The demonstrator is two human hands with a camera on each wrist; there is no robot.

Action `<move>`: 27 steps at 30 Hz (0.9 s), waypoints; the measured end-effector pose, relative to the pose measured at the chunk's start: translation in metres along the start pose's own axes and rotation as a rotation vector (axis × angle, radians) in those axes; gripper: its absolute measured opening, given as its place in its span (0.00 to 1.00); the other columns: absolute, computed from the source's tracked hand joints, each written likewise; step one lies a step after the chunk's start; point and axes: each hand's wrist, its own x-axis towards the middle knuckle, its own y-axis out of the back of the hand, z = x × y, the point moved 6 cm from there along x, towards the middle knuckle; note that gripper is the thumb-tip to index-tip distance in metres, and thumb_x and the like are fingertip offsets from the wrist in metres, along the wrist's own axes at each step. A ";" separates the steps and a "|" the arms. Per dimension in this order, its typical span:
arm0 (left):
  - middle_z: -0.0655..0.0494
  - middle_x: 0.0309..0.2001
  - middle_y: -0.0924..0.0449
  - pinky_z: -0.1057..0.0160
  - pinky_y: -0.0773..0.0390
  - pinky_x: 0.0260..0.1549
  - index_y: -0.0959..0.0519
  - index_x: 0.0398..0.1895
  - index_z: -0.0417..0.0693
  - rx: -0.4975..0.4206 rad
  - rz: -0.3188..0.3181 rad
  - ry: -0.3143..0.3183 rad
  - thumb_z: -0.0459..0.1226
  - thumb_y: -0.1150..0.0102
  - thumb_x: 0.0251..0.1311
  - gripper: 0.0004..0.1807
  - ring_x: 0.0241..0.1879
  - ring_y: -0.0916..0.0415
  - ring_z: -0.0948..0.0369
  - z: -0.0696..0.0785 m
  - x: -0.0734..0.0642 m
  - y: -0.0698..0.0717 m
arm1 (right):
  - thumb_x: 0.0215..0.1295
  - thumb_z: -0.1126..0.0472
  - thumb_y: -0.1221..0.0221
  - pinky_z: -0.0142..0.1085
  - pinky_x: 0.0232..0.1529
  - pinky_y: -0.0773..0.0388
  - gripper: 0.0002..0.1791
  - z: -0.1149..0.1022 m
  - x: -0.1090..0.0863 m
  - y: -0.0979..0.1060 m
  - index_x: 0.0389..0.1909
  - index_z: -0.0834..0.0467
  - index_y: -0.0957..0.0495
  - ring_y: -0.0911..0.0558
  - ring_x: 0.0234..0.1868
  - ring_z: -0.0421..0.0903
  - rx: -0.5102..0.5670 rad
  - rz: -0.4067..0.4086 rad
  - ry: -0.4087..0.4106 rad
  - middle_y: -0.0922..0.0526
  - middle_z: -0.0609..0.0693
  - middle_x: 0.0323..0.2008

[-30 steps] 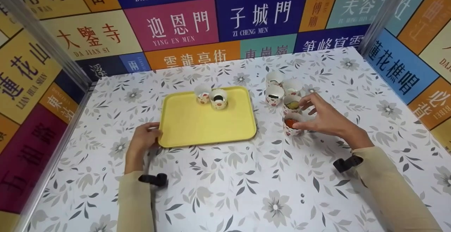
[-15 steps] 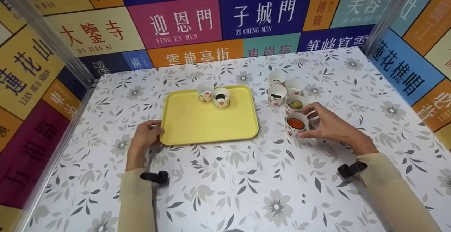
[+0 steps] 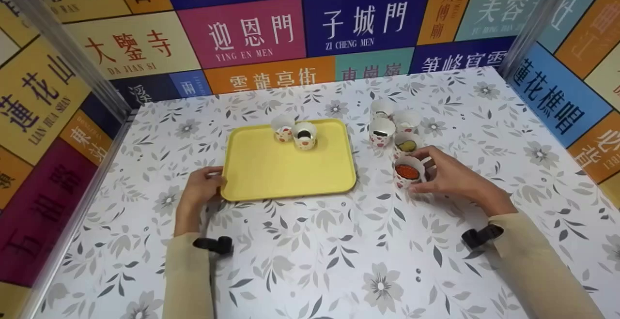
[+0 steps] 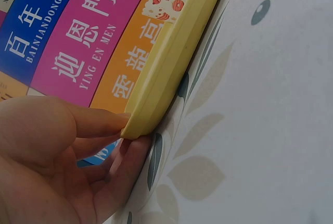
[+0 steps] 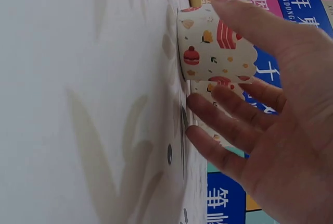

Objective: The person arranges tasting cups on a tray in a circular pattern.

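Observation:
My left hand point(image 3: 201, 187) pinches the near-left corner of a yellow tray point(image 3: 286, 178), thumb over the rim point(image 4: 128, 126) and fingers beneath it in the left wrist view. At the right, my right hand point(image 3: 455, 176) holds a patterned paper cup point(image 3: 402, 182) with red-orange, grainy contents. Its thumb lies on the near side and the fingers on the far side. In the right wrist view this cup point(image 5: 213, 47) stands upright against the tabletop between thumb and fingers. Directly behind it is a cup point(image 3: 403, 146) with a green slice inside.
Two paper cups stand at the tray's back edge, one point(image 3: 304, 140) with dark contents, the other point(image 3: 283, 128) paler. Behind the held cup cluster several more cups, among them one point(image 3: 381, 137) with something dark. Printed panels point(image 3: 242, 33) enclose the floral-covered table point(image 3: 310, 261).
My right hand's fingers have come down and closed in around the cup with red-orange contents. The left hand stays at the tray corner, and the head view has shifted slightly.

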 end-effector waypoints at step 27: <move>0.33 0.61 0.24 0.68 0.19 0.33 0.30 0.69 0.37 0.031 0.009 0.016 0.32 0.50 0.68 0.26 0.36 0.19 0.61 0.001 0.000 0.000 | 0.50 0.42 0.25 0.42 0.45 0.26 0.46 -0.001 0.006 -0.002 0.68 0.53 0.31 0.23 0.51 0.56 -0.056 0.032 -0.035 0.24 0.60 0.59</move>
